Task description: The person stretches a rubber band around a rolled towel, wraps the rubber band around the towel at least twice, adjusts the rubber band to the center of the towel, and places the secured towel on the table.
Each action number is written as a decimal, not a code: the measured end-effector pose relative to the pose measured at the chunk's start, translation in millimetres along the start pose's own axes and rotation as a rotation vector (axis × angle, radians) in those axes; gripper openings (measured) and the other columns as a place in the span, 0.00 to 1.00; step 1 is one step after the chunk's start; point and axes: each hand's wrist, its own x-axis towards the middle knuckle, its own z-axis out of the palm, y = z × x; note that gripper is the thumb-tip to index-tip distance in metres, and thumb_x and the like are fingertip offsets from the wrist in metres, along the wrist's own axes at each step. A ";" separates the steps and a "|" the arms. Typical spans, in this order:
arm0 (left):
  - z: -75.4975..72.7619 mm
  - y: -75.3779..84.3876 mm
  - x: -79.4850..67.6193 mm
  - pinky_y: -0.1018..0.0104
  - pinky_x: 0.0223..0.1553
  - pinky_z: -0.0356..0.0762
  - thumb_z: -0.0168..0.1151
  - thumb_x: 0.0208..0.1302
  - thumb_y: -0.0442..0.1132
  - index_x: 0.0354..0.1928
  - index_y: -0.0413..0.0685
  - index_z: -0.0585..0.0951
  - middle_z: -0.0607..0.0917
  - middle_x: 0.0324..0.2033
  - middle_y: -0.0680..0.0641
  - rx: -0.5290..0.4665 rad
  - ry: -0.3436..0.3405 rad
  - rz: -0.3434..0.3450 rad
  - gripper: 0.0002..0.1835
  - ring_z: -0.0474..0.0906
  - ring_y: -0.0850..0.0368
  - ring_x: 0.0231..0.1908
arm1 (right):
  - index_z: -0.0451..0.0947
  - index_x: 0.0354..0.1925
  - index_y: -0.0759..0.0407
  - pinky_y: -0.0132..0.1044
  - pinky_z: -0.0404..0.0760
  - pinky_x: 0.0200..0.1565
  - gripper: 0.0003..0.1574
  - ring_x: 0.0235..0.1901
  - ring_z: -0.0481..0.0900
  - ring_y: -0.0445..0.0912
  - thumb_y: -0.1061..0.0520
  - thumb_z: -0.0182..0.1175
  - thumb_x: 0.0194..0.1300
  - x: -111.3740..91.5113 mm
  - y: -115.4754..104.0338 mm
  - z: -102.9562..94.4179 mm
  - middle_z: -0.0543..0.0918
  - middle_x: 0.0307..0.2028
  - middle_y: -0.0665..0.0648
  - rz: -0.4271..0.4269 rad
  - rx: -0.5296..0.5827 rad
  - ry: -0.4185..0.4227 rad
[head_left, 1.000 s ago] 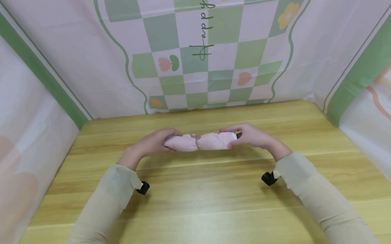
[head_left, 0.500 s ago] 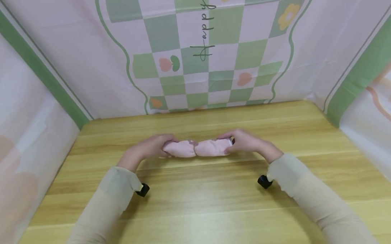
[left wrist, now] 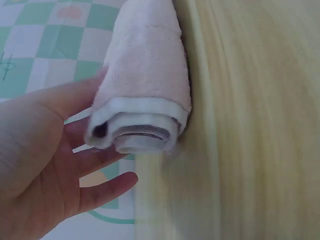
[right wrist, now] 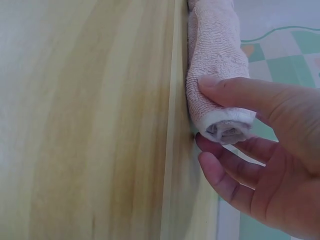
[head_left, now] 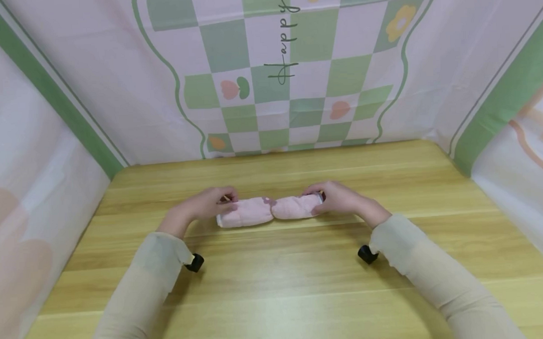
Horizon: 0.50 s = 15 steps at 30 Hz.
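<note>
A pink rolled towel (head_left: 248, 213) lies crosswise on the wooden table (head_left: 275, 274), drawn in at its middle by a thin band (head_left: 272, 210). My left hand (head_left: 203, 204) is at the towel's left end, its fingers loosely bent along the far side. In the left wrist view, the white-edged spiral end of the towel (left wrist: 142, 65) shows in full beside the loose fingers (left wrist: 107, 195). My right hand (head_left: 342, 198) holds the other end; in the right wrist view its thumb (right wrist: 235, 92) presses on the towel (right wrist: 215, 55), with fingers beneath.
A cloth backdrop (head_left: 269, 114) with green checks rises behind the table's far edge. Similar cloth panels (head_left: 42, 162) stand along both sides. A small black wrist camera (head_left: 195, 262) hangs from the left cuff, and another black camera (head_left: 368, 254) from the right.
The towel has come down and slightly nearer, onto the table. My left hand has loosened from its end, which now shows uncovered. My right hand has shifted a little left and keeps its hold.
</note>
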 end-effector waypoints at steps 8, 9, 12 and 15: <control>6.6 -6.8 10.4 0.61 0.43 0.80 0.57 0.77 0.34 0.44 0.43 0.78 0.83 0.38 0.47 0.079 0.067 0.004 0.03 0.80 0.54 0.40 | 0.81 0.57 0.70 0.55 0.78 0.56 0.30 0.54 0.78 0.60 0.59 0.75 0.60 -3.4 0.7 -0.3 0.82 0.55 0.69 0.035 -0.035 0.000; 7.2 -6.5 11.4 0.62 0.41 0.80 0.57 0.77 0.34 0.43 0.42 0.78 0.83 0.37 0.47 0.093 0.076 0.007 0.03 0.78 0.55 0.37 | 0.81 0.57 0.71 0.54 0.78 0.55 0.30 0.52 0.79 0.58 0.59 0.75 0.60 -3.7 0.9 -0.4 0.82 0.54 0.68 0.037 -0.037 -0.004; 8.8 -5.4 15.1 0.63 0.37 0.77 0.55 0.79 0.35 0.43 0.43 0.77 0.82 0.34 0.47 0.136 0.096 0.004 0.04 0.75 0.56 0.33 | 0.81 0.57 0.71 0.50 0.80 0.51 0.30 0.48 0.80 0.54 0.58 0.76 0.60 -4.4 1.8 -0.9 0.84 0.52 0.67 0.045 -0.031 -0.018; 9.1 -3.6 17.2 0.62 0.39 0.78 0.54 0.79 0.35 0.44 0.43 0.77 0.83 0.35 0.46 0.177 0.107 -0.009 0.04 0.76 0.56 0.33 | 0.80 0.58 0.71 0.47 0.81 0.49 0.31 0.46 0.80 0.52 0.57 0.75 0.61 -4.5 1.6 -1.4 0.84 0.51 0.65 0.061 -0.011 -0.028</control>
